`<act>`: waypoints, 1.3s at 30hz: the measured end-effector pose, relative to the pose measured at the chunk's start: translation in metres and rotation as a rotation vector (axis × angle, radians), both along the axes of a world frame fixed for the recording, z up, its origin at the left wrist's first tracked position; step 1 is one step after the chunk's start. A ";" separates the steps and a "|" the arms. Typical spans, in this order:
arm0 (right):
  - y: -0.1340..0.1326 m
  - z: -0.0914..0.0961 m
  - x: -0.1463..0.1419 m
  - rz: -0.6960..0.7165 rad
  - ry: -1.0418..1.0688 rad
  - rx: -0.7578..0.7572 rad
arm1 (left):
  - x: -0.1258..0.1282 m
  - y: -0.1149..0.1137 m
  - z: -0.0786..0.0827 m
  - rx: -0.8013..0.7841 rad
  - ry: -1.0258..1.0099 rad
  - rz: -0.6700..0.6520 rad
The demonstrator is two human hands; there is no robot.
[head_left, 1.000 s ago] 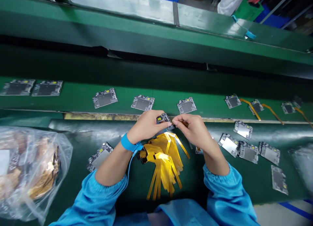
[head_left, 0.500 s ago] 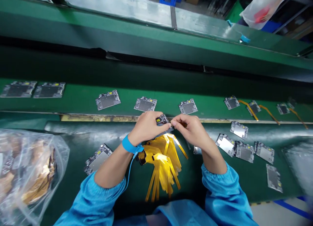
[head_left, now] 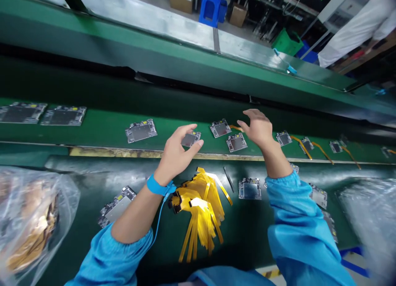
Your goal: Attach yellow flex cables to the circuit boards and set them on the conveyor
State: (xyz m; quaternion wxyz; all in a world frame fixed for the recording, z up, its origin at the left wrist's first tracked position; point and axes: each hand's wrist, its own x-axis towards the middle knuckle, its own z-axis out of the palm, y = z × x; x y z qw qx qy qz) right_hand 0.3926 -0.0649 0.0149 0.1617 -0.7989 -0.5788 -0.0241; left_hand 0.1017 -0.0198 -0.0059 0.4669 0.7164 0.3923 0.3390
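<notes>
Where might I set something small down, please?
Bare mat shows between the yellow strips and the right sleeve, nearer than the slim tool; bare belt shows between the far-left pair of boards and the next board. It's crowded beside the right hand, where two boards and an orange strip sit close.

Circuit board (head_left: 220, 128) now on belt (head_left: 105, 127)

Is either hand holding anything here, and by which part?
Nothing looks held. The left hand is open, a circuit board showing between spread thumb and fingers; the right hand is open beside an orange strip. Touch is unclear.
</notes>
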 end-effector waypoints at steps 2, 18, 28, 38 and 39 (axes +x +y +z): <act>-0.007 -0.003 0.013 -0.043 -0.067 -0.091 | 0.000 -0.001 0.001 0.022 0.009 -0.024; -0.045 -0.050 0.007 -0.268 0.299 -0.216 | 0.001 -0.005 0.006 0.055 0.023 -0.132; -0.058 -0.018 -0.089 0.196 0.838 0.145 | 0.001 -0.004 0.001 0.067 0.104 -0.345; -0.060 -0.031 -0.116 0.111 1.262 0.261 | 0.005 -0.009 0.003 0.082 0.133 -0.342; -0.059 -0.031 -0.117 0.099 1.291 0.277 | 0.006 -0.010 0.003 0.084 0.117 -0.347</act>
